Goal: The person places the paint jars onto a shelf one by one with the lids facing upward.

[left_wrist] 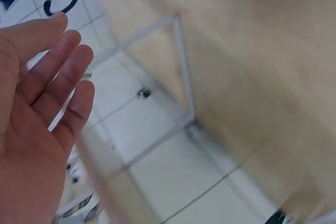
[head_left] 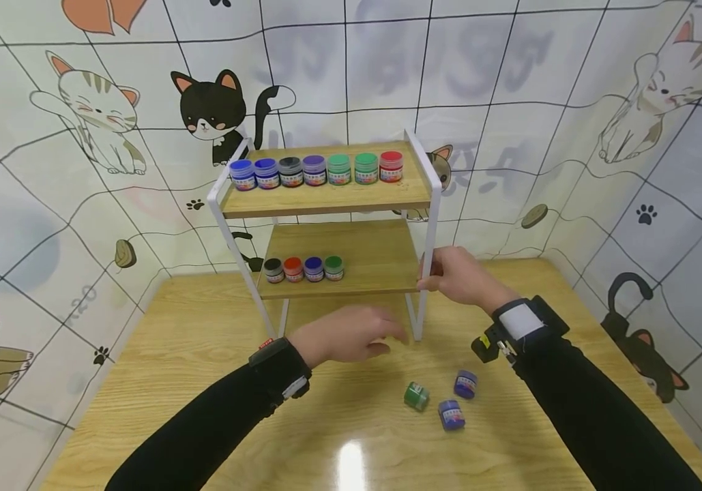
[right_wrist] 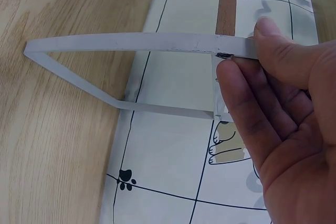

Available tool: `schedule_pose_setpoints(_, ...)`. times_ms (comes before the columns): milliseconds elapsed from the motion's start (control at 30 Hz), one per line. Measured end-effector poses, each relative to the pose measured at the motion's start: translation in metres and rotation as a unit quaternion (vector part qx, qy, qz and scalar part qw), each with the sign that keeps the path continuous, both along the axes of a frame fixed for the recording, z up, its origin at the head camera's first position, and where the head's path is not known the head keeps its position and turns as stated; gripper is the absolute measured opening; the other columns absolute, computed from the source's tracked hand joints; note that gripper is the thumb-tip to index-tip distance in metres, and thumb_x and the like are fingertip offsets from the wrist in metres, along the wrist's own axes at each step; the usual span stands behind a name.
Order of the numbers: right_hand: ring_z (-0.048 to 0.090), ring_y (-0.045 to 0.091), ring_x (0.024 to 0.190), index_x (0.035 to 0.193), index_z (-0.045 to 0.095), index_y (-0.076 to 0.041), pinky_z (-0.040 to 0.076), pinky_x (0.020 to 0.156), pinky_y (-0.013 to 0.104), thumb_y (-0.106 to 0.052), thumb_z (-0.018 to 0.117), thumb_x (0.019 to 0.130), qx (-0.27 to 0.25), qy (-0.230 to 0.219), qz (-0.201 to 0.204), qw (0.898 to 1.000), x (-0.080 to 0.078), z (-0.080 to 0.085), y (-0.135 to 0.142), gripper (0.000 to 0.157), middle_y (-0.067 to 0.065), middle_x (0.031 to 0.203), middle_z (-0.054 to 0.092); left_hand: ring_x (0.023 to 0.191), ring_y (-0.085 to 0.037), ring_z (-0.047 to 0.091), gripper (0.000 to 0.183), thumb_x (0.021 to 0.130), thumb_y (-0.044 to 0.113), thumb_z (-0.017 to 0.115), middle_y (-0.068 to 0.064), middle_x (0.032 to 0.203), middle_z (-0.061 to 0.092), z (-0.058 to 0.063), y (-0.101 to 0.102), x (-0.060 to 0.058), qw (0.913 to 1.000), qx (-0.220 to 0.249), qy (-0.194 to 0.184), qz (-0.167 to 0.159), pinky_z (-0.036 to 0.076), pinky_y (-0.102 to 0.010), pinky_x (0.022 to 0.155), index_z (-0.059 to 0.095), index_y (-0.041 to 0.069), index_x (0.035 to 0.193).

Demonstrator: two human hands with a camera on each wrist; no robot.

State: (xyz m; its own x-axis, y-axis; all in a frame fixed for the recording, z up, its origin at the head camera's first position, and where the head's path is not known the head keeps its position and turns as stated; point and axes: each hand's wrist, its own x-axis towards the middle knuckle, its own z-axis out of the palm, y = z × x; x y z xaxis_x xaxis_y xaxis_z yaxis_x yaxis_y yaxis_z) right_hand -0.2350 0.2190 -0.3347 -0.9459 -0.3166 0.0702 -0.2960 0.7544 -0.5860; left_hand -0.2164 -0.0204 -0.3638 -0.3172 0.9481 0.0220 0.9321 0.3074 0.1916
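A two-tier shelf (head_left: 326,199) with wooden boards and a white metal frame stands on the table. My right hand (head_left: 460,275) is at its right front leg, and in the right wrist view the thumb and fingers pinch the white frame bar (right_wrist: 152,42) beside the lower board. My left hand (head_left: 353,334) hovers in front of the lower tier. Its fingers are loosely bent and hold nothing in the left wrist view. Nearest to it on the table lie a green paint jar (head_left: 416,396) and two blue-purple paint jars (head_left: 451,414).
A row of several paint jars (head_left: 314,170) lines the upper board, blue at left through red at right. Several smaller jars (head_left: 293,269) stand at the left of the lower board. Cat-patterned cloth (head_left: 375,68) rises behind and beside the wooden table (head_left: 191,320).
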Motion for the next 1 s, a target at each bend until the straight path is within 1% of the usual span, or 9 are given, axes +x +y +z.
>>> schedule_pose_setpoints(200, 0.065, 0.019, 0.082, 0.092, 0.066, -0.007, 0.054, 0.075, 0.037, -0.01, 0.069, 0.09, -0.001, -0.004, 0.005, 1.0, 0.001, -0.001, 0.0, 0.005, 0.007, 0.088, 0.07, 0.12, -0.006, 0.058, 0.032, 0.094, 0.021, 0.066, 0.01, 0.127, 0.064, -0.037, 0.011, 0.012, 0.9992, -0.023, -0.032, -0.001, 0.048, -0.02, 0.097, 0.064, 0.023, 0.126)
schedule_pose_setpoints(267, 0.065, 0.019, 0.082, 0.092, 0.067, -0.007, 0.055, 0.075, 0.037, -0.01, 0.069, 0.09, -0.003, -0.001, 0.007, 1.0, 0.0, -0.001, 0.0, 0.005, 0.007, 0.088, 0.07, 0.122, -0.007, 0.057, 0.033, 0.095, 0.021, 0.064, 0.01, 0.13, 0.063, -0.046, 0.015, 0.015, 0.9986, -0.029, -0.045, -0.002, 0.047, -0.021, 0.099, 0.062, 0.024, 0.128)
schedule_pose_setpoints(367, 0.065, 0.02, 0.082, 0.092, 0.067, -0.007, 0.055, 0.075, 0.037, -0.01, 0.07, 0.089, -0.005, 0.002, 0.004, 1.0, 0.0, -0.001, 0.0, 0.005, 0.007, 0.088, 0.071, 0.125, -0.006, 0.055, 0.036, 0.096, 0.019, 0.062, 0.01, 0.134, 0.061, -0.057, 0.023, 0.018, 0.9971, -0.034, -0.066, -0.016, 0.044, -0.02, 0.103, 0.06, 0.024, 0.131)
schedule_pose_setpoints(500, 0.065, 0.02, 0.082, 0.092, 0.067, -0.006, 0.055, 0.074, 0.037, -0.01, 0.069, 0.09, -0.008, -0.001, 0.002, 1.0, 0.0, -0.001, 0.001, 0.006, 0.007, 0.088, 0.071, 0.129, -0.004, 0.051, 0.04, 0.095, 0.017, 0.063, 0.012, 0.138, 0.058, -0.069, 0.031, 0.022, 0.9952, -0.036, -0.083, -0.035, 0.039, -0.018, 0.107, 0.057, 0.023, 0.134)
schedule_pose_setpoints(633, 0.066, 0.02, 0.083, 0.093, 0.066, -0.006, 0.055, 0.075, 0.037, -0.01, 0.069, 0.09, -0.01, -0.004, 0.001, 1.0, 0.0, -0.001, 0.002, 0.006, 0.008, 0.089, 0.071, 0.129, -0.001, 0.05, 0.04, 0.094, 0.017, 0.064, 0.013, 0.138, 0.057, -0.08, 0.036, 0.024, 0.9945, -0.026, -0.091, -0.045, 0.038, -0.015, 0.107, 0.058, 0.024, 0.134)
schedule_pose_setpoints(733, 0.066, 0.02, 0.084, 0.093, 0.066, -0.006, 0.055, 0.076, 0.037, -0.01, 0.069, 0.09, -0.012, -0.006, 0.001, 1.0, 0.0, -0.001, 0.003, 0.006, 0.008, 0.089, 0.071, 0.129, -0.001, 0.05, 0.038, 0.095, 0.016, 0.064, 0.012, 0.138, 0.057, -0.086, 0.039, 0.026, 0.994, -0.023, -0.096, -0.047, 0.038, -0.015, 0.107, 0.06, 0.024, 0.131)
schedule_pose_setpoints(867, 0.066, 0.02, 0.084, 0.094, 0.066, -0.006, 0.056, 0.077, 0.038, -0.01, 0.069, 0.09, -0.015, -0.008, 0.004, 1.0, 0.0, -0.001, 0.004, 0.007, 0.008, 0.089, 0.071, 0.131, -0.002, 0.049, 0.033, 0.096, 0.017, 0.062, 0.011, 0.139, 0.057, -0.091, 0.04, 0.027, 0.9949, -0.034, -0.086, -0.041, 0.038, -0.017, 0.108, 0.062, 0.027, 0.127)
schedule_pose_setpoints(1000, 0.067, 0.019, 0.085, 0.094, 0.067, -0.006, 0.056, 0.077, 0.038, -0.011, 0.069, 0.09, -0.016, -0.01, 0.008, 1.0, -0.001, -0.001, 0.003, 0.007, 0.008, 0.09, 0.071, 0.127, -0.003, 0.053, 0.028, 0.096, 0.02, 0.062, 0.011, 0.134, 0.061, -0.094, 0.041, 0.028, 0.9968, -0.029, -0.063, -0.04, 0.039, -0.017, 0.107, 0.067, 0.028, 0.122)
